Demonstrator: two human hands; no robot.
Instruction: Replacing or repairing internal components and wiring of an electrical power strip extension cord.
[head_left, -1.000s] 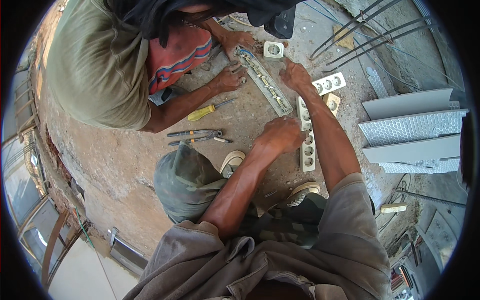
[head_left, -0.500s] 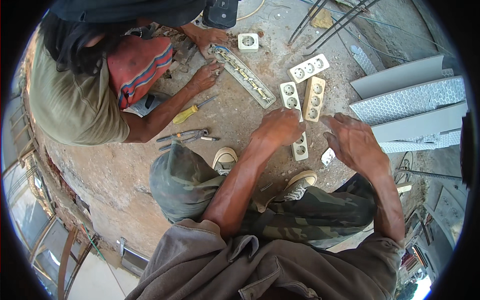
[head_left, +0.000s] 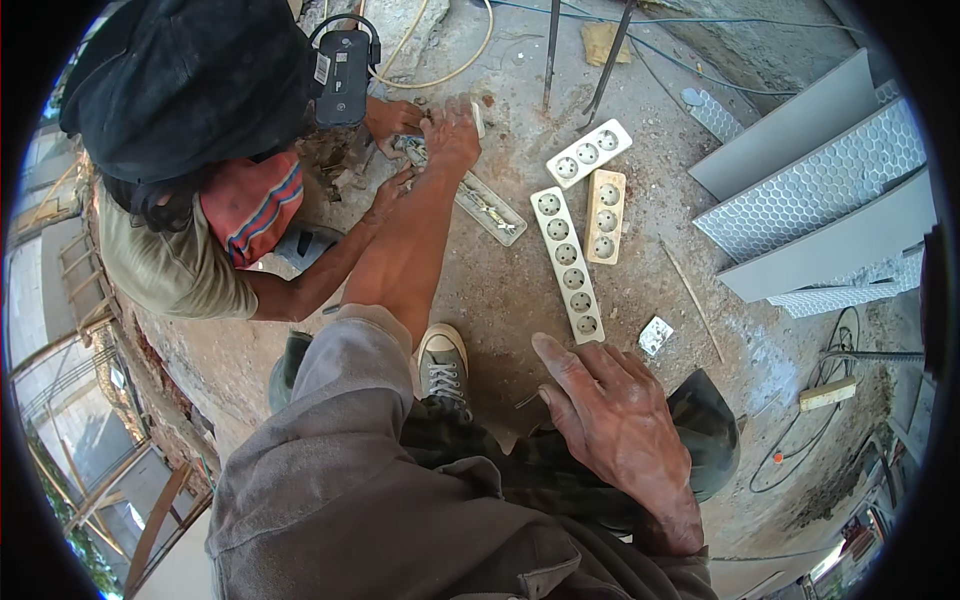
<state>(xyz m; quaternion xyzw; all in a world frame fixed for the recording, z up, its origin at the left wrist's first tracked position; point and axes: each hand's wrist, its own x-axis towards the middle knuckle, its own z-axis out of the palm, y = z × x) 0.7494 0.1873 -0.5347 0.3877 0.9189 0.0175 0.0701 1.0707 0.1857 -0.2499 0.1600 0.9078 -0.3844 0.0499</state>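
Six-outlet power strip (head_left: 561,242), white, lies on the rough floor (head_left: 505,295). Just off its near end, the right hand (head_left: 615,412) hangs open, fingers apart. Left of the strip lies an opened casing (head_left: 507,226); farther left, the left hand (head_left: 452,137), its grip impossible to tell. Right of the strip: a yellowed three-outlet block (head_left: 606,228).

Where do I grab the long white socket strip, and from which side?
Probably pinch the long white strip across its nearer half, from above on the near side, with your right hand. It lies flat and narrow, near end toward that hand; the cream strip crowds its far half's right edge.
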